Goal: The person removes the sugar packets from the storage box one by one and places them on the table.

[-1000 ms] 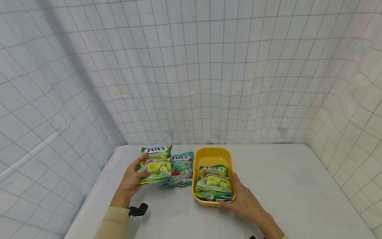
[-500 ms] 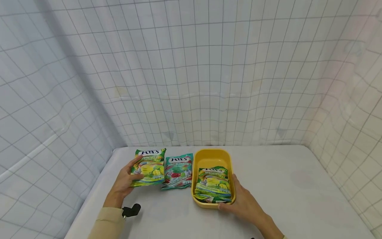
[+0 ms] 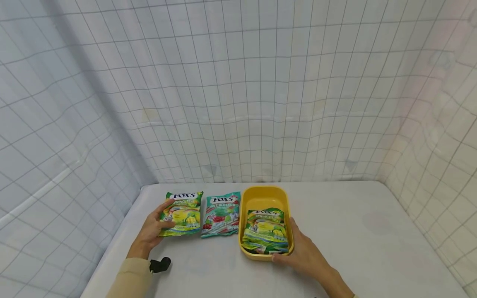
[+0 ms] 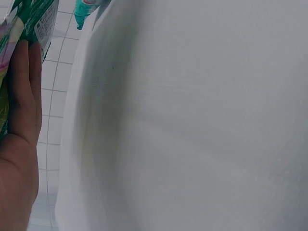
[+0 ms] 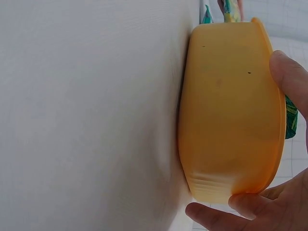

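Observation:
My left hand (image 3: 150, 229) grips a green and yellow Fox's Spring Tea candy bag (image 3: 181, 215) by its left side, thumb across the front. In the left wrist view, the fingers (image 4: 24, 91) lie along the bag's back (image 4: 41, 17). Just right of it, a teal Fox's Mint Blossom candy bag (image 3: 221, 215) lies on the table. My right hand (image 3: 305, 252) holds the yellow plastic tub (image 3: 265, 194) at its near right corner. Inside sit stacked candy bags (image 3: 266, 227), a Spring Tea one on top. The right wrist view shows the tub's outer wall (image 5: 226, 106) between thumb and fingers.
The white-covered table (image 3: 354, 231) extends to the right of the tub. White grid-patterned cloth walls (image 3: 261, 103) enclose it at the back and both sides. A black wrist mount (image 3: 160, 265) sticks out from the left sleeve (image 3: 130, 277).
My left hand has moved the Spring Tea bag left and slightly down, off the Mint Blossom bag it partly overlapped. The right hand stays on the tub.

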A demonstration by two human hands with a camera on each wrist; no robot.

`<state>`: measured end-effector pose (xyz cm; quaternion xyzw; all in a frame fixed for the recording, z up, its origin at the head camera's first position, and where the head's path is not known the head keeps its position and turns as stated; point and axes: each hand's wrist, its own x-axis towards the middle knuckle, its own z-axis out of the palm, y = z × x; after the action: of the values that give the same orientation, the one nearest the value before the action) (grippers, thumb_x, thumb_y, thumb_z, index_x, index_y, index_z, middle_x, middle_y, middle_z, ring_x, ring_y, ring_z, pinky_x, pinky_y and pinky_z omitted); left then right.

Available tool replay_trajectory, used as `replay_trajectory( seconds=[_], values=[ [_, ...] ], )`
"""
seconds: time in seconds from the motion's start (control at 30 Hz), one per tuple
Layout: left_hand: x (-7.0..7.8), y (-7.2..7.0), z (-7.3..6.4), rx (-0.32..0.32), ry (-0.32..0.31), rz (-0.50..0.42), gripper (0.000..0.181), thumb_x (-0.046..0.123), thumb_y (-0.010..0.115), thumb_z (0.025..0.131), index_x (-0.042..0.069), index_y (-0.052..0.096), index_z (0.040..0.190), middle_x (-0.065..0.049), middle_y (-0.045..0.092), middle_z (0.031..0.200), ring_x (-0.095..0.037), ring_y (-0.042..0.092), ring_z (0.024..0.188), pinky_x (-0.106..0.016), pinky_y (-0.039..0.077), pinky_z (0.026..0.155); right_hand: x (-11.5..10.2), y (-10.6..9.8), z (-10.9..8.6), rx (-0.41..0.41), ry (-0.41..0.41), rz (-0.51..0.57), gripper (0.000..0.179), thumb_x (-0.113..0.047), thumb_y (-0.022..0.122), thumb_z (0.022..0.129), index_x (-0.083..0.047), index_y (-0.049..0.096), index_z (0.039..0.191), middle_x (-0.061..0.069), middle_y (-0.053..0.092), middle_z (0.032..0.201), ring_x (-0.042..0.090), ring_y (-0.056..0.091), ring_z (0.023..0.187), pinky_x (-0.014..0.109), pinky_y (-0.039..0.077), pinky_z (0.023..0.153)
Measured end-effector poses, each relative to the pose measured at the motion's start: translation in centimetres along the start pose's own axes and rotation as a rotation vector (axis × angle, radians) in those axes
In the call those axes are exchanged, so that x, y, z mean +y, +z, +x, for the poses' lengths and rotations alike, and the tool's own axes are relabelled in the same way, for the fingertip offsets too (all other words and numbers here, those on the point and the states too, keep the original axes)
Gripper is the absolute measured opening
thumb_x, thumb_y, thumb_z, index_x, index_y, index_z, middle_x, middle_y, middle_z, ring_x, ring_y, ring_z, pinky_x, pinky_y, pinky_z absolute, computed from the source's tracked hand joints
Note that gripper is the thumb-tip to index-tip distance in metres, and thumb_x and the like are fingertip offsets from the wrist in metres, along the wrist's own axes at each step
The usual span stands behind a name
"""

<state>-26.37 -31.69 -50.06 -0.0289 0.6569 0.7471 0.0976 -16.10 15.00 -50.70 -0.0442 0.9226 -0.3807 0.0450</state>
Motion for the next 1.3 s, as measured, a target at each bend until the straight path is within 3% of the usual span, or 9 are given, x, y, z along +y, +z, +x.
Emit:
replay_trajectory(
  seconds=[0.2, 0.43, 0.9, 1.07, 1.2, 1.3],
  values=[
    [-0.6, -0.3, -0.1, 0.004, -0.01, 0.015, 0.092, -0.022, 0.059, 0.083, 0.017, 0.031, 0.162, -0.014, 0.021, 0.16, -0.016, 0.057, 0.111, -0.032, 0.055, 0.09, 0.0, 0.1, 0.0, -0.001, -0.004, -0.005, 0.136, -0.073, 0.08, 0.069, -0.003, 0.011, 0.163, 0.024, 0.037, 0.158, 0.042, 0.047, 0.135, 0.059, 0.041, 0.106],
    [-0.9, -0.8, -0.1, 0.005, -0.002, 0.065, 0.09, -0.021, 0.06, 0.083, 0.012, 0.031, 0.161, -0.013, 0.014, 0.166, -0.015, 0.057, 0.109, -0.031, 0.055, 0.088, -0.2, -0.1, 0.1, -0.008, -0.005, -0.002, 0.136, -0.073, 0.08, 0.069, -0.003, 0.011, 0.163, 0.024, 0.036, 0.158, 0.042, 0.046, 0.137, 0.06, 0.04, 0.107],
    [-1.0, -1.0, 1.0, 0.013, -0.079, 0.199, 0.089, -0.019, 0.062, 0.082, 0.012, 0.032, 0.16, -0.024, 0.033, 0.151, -0.025, 0.058, 0.109, -0.036, 0.056, 0.087, -0.5, -0.1, 0.0, -0.006, -0.001, 0.002, 0.135, -0.071, 0.081, 0.07, -0.003, 0.011, 0.163, 0.023, 0.036, 0.159, 0.042, 0.046, 0.136, 0.06, 0.04, 0.107],
    [-0.8, -0.9, 1.1, 0.014, -0.083, 0.261, 0.085, -0.016, 0.064, 0.084, 0.01, 0.034, 0.158, -0.024, 0.035, 0.149, -0.027, 0.058, 0.106, -0.037, 0.057, 0.084, -0.4, -0.1, 0.0, -0.004, -0.001, 0.0, 0.135, -0.071, 0.081, 0.07, -0.003, 0.011, 0.163, 0.023, 0.036, 0.159, 0.042, 0.046, 0.136, 0.061, 0.04, 0.106],
    [-0.6, -0.8, 1.0, 0.028, -0.072, 0.337, 0.078, -0.008, 0.068, 0.087, 0.006, 0.036, 0.157, -0.024, 0.028, 0.157, -0.032, 0.054, 0.115, -0.035, 0.055, 0.086, -0.4, -0.1, 0.0, -0.014, 0.007, 0.003, 0.135, -0.071, 0.081, 0.07, -0.003, 0.01, 0.163, 0.024, 0.035, 0.159, 0.043, 0.046, 0.136, 0.061, 0.04, 0.106],
    [-0.2, -0.7, 0.8, 0.049, -0.054, 0.415, 0.071, 0.002, 0.068, 0.093, 0.003, 0.036, 0.156, -0.025, 0.021, 0.162, -0.038, 0.044, 0.129, -0.041, 0.048, 0.099, -0.3, -0.1, -0.1, -0.016, 0.012, 0.001, 0.135, -0.071, 0.081, 0.07, -0.003, 0.01, 0.163, 0.024, 0.035, 0.159, 0.044, 0.045, 0.136, 0.062, 0.04, 0.106]
  ],
)
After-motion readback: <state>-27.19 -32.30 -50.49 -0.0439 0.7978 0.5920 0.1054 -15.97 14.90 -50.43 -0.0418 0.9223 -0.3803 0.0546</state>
